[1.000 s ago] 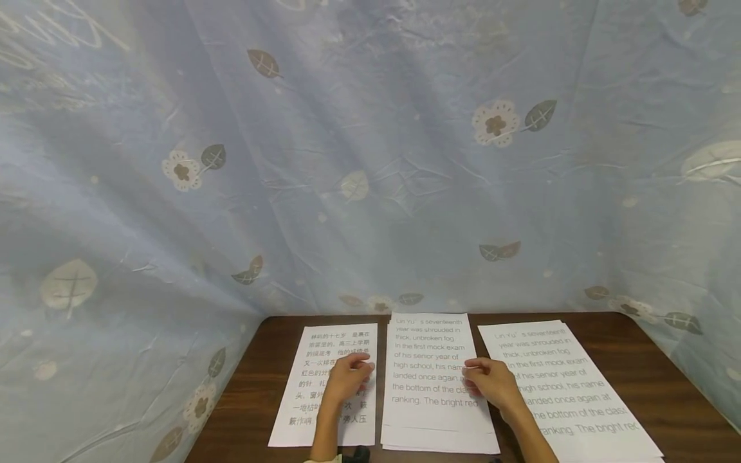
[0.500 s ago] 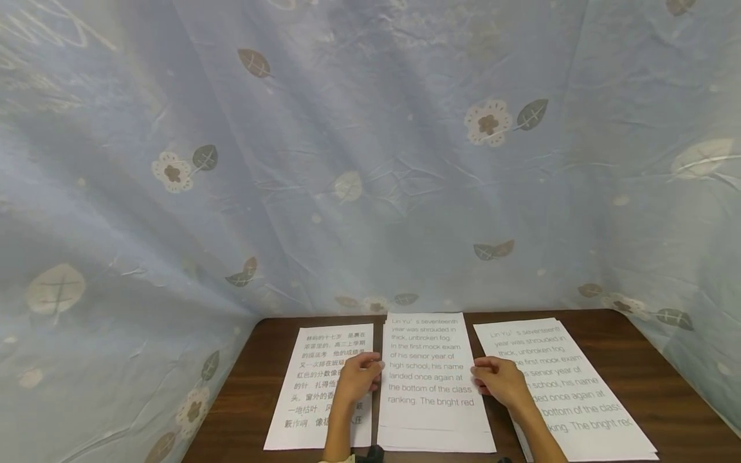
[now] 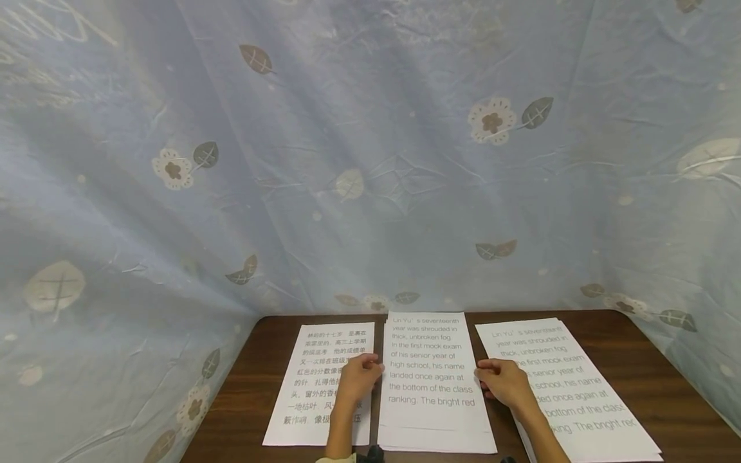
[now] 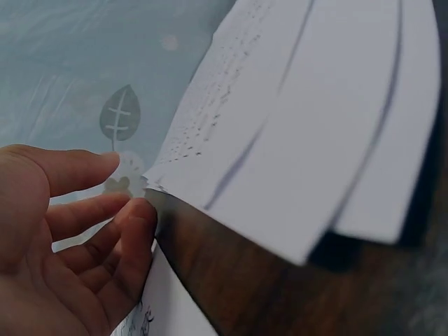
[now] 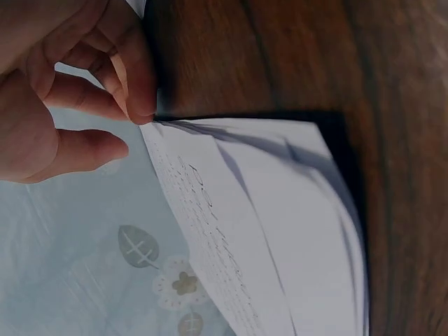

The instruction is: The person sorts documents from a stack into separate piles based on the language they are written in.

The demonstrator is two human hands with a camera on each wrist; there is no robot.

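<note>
A stack of white printed sheets (image 3: 428, 386) with English text lies in the middle of the table. My left hand (image 3: 356, 381) is at its left edge; in the left wrist view that hand's bent fingers (image 4: 143, 213) touch the corner of the sheets (image 4: 280, 161), thumb held apart. On the right edge, my right hand (image 3: 505, 384) has its fingertips against the paper. The right wrist view has those fingers (image 5: 140, 98) at the edge of the layered sheets (image 5: 280, 189), with the thumb separate. Neither hand visibly pinches the paper.
A sheet with Chinese text (image 3: 315, 373) lies to the left, partly under my left forearm. Another stack with English text (image 3: 570, 379) lies slanted at the right, below my right hand. Behind the dark wooden table (image 3: 243, 386) hangs a pale blue patterned curtain (image 3: 370, 244).
My left hand has moved right to the middle stack's left edge. My right hand has shifted from over the text to that stack's right edge. The head view has shifted slightly.
</note>
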